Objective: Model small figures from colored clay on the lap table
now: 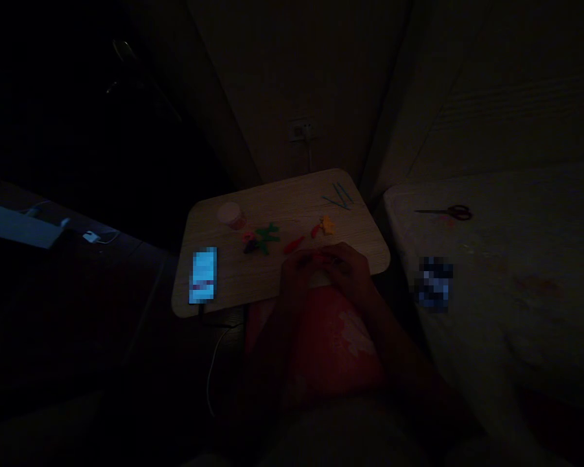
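Note:
In dim light, my left hand (295, 272) and my right hand (349, 266) meet at the near edge of a small wooden table (233, 285). Both are closed, with fingers curled around a small red piece of what looks like modelling clay (319, 257); most of it is hidden. Just beyond my fingers lie a long red clay piece (294, 244), a smaller red one (315, 231) and a yellow-orange clay piece (327, 225). Farther left are green branching pieces (268, 237), a dark lump (249, 246) and a pinkish-red piece (247, 236).
A pale round tub (230, 214) stands at the table's back left, and a lit phone (203, 275) lies front left. Several thin bluish sticks (339, 196) lie back right. Scissors (459, 212) and a blurred item (434, 285) rest on the surface at right.

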`<control>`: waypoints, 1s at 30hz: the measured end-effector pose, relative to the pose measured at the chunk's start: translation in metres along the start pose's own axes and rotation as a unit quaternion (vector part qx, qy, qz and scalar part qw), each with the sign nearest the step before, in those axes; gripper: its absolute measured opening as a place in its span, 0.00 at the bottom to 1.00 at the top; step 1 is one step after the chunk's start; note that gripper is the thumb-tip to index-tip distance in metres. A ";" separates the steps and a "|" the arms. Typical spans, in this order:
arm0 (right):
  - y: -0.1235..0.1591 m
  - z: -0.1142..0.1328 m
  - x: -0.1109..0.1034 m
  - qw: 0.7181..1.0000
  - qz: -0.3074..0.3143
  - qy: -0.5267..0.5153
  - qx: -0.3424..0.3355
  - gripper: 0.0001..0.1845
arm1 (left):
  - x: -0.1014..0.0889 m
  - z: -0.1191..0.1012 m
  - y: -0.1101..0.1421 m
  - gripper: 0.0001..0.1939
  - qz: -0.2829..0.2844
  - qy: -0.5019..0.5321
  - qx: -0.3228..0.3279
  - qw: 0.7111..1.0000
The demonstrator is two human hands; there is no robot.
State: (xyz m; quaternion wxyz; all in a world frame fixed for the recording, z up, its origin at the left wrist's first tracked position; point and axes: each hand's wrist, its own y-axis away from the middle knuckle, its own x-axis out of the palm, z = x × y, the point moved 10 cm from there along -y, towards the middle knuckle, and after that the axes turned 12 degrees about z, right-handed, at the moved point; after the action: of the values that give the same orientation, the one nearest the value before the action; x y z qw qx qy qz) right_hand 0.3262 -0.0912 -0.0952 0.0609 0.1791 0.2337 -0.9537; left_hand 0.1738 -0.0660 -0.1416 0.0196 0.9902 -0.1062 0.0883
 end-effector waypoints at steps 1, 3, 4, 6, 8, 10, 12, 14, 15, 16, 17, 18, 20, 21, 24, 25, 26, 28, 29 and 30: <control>0.000 0.001 -0.001 1.000 -0.004 0.017 -0.007 0.09 | 0.000 0.000 0.000 0.12 0.005 -0.012 -0.002 1.000; 0.001 0.003 -0.003 0.999 -0.012 0.045 -0.014 0.08 | 0.001 -0.002 -0.002 0.11 0.011 -0.033 -0.003 0.999; 0.002 0.003 -0.003 0.998 -0.014 0.056 -0.015 0.08 | 0.001 -0.003 -0.002 0.12 0.014 -0.039 -0.003 0.999; 0.003 0.006 -0.001 0.997 -0.011 0.073 -0.019 0.09 | 0.000 -0.004 -0.003 0.13 0.010 -0.045 0.000 0.999; 0.004 0.009 0.001 0.996 -0.007 0.084 -0.029 0.10 | -0.001 -0.003 -0.005 0.15 0.005 -0.046 0.004 0.999; 0.006 0.011 0.002 0.995 -0.009 0.087 -0.042 0.10 | -0.002 -0.002 -0.006 0.16 0.007 -0.040 0.006 0.999; 0.006 0.011 0.001 0.995 -0.017 0.086 -0.045 0.08 | -0.002 0.000 -0.007 0.17 0.012 -0.029 0.009 0.999; 0.007 0.009 0.000 0.995 -0.028 0.084 -0.044 0.08 | -0.001 0.001 -0.008 0.16 0.025 -0.033 0.006 0.999; 0.007 0.008 -0.001 0.995 -0.033 0.084 -0.044 0.08 | 0.000 0.002 -0.009 0.15 0.034 -0.040 0.002 0.999; 0.007 0.008 -0.002 0.995 -0.037 0.085 -0.046 0.08 | 0.001 0.004 -0.010 0.13 0.046 -0.050 -0.004 0.998; 0.008 0.008 -0.003 0.994 -0.041 0.086 -0.051 0.08 | 0.003 0.004 -0.011 0.12 0.057 -0.058 -0.010 0.997; 0.008 0.009 -0.004 0.994 -0.045 0.086 -0.055 0.08 | 0.004 0.004 -0.011 0.11 0.065 -0.065 -0.014 0.996; 0.009 0.010 -0.006 0.994 -0.050 0.083 -0.058 0.07 | 0.005 0.002 -0.011 0.10 0.073 -0.075 -0.012 0.994; 0.009 0.010 -0.006 0.994 -0.050 0.082 -0.054 0.06 | 0.005 0.000 -0.011 0.09 0.074 -0.080 -0.008 0.994; 0.009 0.007 -0.003 0.994 -0.036 0.094 -0.031 0.05 | 0.004 -0.005 -0.008 0.08 0.066 -0.094 -0.006 0.993; 0.010 0.006 -0.001 0.994 -0.030 0.102 -0.028 0.05 | 0.003 -0.006 -0.007 0.08 0.060 -0.098 -0.006 0.993; 0.010 0.007 0.000 0.993 -0.025 0.110 -0.031 0.06 | 0.002 -0.006 -0.006 0.08 0.054 -0.101 -0.006 0.993; 0.011 0.009 0.002 0.992 -0.019 0.119 -0.047 0.06 | 0.000 -0.005 -0.005 0.08 0.042 -0.103 -0.007 0.994; 0.011 0.011 0.003 0.991 -0.017 0.121 -0.057 0.06 | 0.000 -0.004 -0.004 0.09 0.037 -0.102 -0.007 0.994; 0.011 0.013 0.004 0.990 -0.015 0.121 -0.066 0.07 | -0.001 -0.002 -0.003 0.10 0.034 -0.100 -0.007 0.994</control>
State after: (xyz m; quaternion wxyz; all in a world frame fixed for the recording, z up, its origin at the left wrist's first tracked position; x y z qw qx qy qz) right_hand 0.3204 -0.1072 -0.0911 0.0294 0.2852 0.3047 -0.9083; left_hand 0.1735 -0.0625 -0.1397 0.0133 0.9897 -0.1422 -0.0110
